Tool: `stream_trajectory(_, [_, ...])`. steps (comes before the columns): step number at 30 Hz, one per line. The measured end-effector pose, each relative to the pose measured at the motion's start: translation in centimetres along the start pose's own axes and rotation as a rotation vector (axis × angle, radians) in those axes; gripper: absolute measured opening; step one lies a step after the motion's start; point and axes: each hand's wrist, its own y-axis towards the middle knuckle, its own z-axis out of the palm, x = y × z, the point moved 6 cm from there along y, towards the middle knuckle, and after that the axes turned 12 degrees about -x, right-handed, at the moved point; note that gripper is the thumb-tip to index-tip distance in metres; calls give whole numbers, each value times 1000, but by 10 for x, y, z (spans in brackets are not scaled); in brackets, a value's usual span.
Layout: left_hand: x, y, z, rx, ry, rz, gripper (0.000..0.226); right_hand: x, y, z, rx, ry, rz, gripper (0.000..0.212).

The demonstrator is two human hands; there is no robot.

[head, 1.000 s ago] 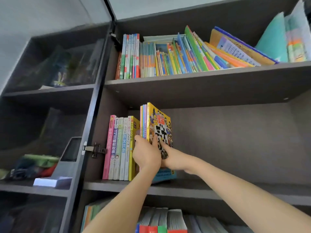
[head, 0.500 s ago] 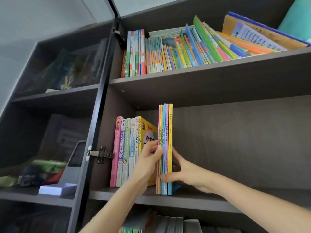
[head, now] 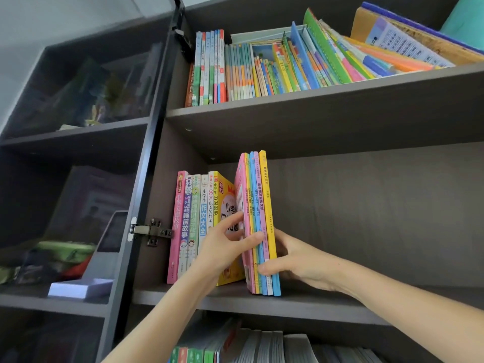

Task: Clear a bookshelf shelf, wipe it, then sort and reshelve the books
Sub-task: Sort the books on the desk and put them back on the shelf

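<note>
Pinching the thin books point(head: 259, 205) upright, the left hand point(head: 222, 250) and right hand point(head: 298, 260) curled their fingers point(head: 252, 237) round them; the row point(head: 199, 218) stood just left, nearer the left hand.

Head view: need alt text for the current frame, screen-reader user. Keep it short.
Two hands grip a stack of slim books standing on the middle shelf of a dark bookcase, left hand on its left face and spines, right hand on its right side, beside a row of upright books. The shelf above is packed with books, many leaning.
</note>
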Motion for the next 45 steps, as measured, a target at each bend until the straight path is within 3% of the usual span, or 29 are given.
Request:
stream_trajectory(3, [-2,1,3,-11,40,5,60,-1,-1,-1,-3,-2,5,76])
stream_trajectory(14, [6,18,12,16,164,15,44,-4,14,-1,-67,-116,17,80])
stream_trajectory(25, [18,50,-8,56,659,150,22,-13,52,23,-24,-190,-21,86])
stream_trajectory(33, [12,55,-30,-239,837,235,22,-17,71,35,8,-280,-54,93])
stream_trajectory(36, [10,50,-38,-338,878,349,26,-20,77,38,17,-353,-68,98])
stream_trajectory(39, [9,48,-43,-380,904,426,33,-23,78,34,5,-416,-84,95])
stream_trajectory(45, [25,54,-57,-391,886,363,37,-18,80,34,25,-525,-125,84])
